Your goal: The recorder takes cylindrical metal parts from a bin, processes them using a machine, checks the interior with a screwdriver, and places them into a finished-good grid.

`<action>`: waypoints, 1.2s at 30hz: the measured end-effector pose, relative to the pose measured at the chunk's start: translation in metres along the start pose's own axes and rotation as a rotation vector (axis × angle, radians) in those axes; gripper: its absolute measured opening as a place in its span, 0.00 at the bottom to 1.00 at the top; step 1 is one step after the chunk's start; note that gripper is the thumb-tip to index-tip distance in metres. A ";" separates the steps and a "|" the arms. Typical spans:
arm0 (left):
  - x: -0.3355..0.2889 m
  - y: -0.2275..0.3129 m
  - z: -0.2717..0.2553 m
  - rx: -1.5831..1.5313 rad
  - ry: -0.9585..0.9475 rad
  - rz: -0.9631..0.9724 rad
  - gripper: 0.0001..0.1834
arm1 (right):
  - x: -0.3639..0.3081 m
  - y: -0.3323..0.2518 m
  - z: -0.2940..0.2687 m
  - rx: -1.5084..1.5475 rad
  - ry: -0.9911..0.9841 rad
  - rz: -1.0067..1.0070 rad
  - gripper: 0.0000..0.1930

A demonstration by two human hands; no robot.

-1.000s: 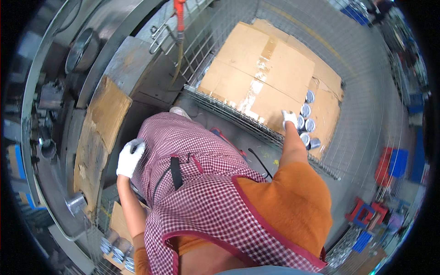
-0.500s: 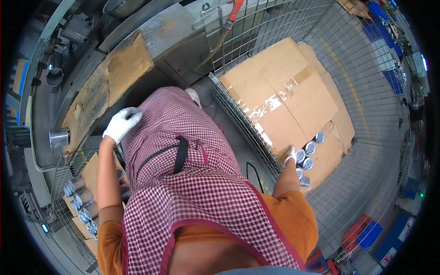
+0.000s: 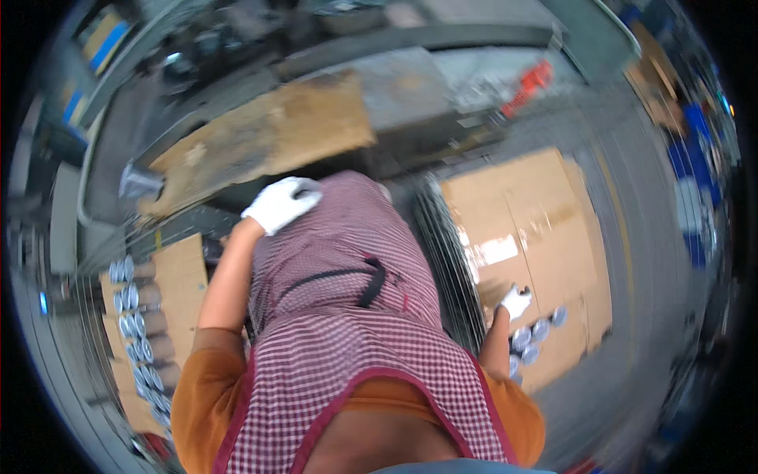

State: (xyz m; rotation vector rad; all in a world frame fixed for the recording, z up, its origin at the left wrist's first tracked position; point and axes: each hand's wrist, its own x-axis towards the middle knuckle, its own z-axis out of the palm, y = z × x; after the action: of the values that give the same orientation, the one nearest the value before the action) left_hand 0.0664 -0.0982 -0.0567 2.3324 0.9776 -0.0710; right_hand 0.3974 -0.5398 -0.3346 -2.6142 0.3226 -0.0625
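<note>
My left hand (image 3: 284, 204), in a white glove, hovers at or rests on the checked apron (image 3: 316, 237) over my lap. Its fingers are loosely bent, thumb apart, with nothing in them. Over at the right, my white-gloved right hand (image 3: 516, 302) is above a taped cardboard sheet (image 3: 557, 229), fingers apart and no object visible in them. Just beside it, several metal cylinders (image 3: 540, 329) with round silvery ends stand grouped on the cardboard. Whether the fingertips touch the cardboard is unclear through the blur.
On the left, several similar cylinders (image 3: 130, 325) lie in rows on cardboard in a wire cage. Ahead runs a metal bench with a worn brown board (image 3: 276, 130), a metal cup (image 3: 142, 183) at its left end and a red hose (image 3: 529, 85) at its right.
The whole view has swung, so bench and cardboard sit differently. My right hand has come away from the cylinders' near side, its fingers now apart. The left hand stays over the apron.
</note>
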 end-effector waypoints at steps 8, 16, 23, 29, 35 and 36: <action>-0.009 -0.045 -0.069 -0.255 0.881 -0.194 0.19 | -0.054 -0.285 -0.053 0.613 -0.159 -0.863 0.11; 0.010 -0.117 -0.091 0.324 0.736 -0.465 0.24 | -0.067 -0.473 -0.102 0.610 0.082 -1.381 0.10; 0.009 -0.131 -0.082 0.167 0.877 -0.379 0.23 | -0.047 -0.480 -0.068 -0.048 0.390 -1.352 0.19; 0.008 -0.133 -0.075 0.063 1.105 -0.344 0.30 | -0.038 -0.492 -0.053 0.081 0.307 -1.189 0.15; 0.005 -0.133 -0.081 0.173 0.769 -0.386 0.19 | -0.012 -0.495 -0.046 0.825 0.254 -1.333 0.14; 0.005 -0.133 -0.083 0.211 0.781 -0.394 0.19 | -0.002 -0.496 -0.049 0.709 0.063 -1.123 0.14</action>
State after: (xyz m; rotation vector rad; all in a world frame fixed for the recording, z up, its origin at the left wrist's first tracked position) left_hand -0.0331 0.0230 -0.0583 2.3394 1.8729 0.6529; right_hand 0.4975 -0.1427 -0.0504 -1.7782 -0.9867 -0.5226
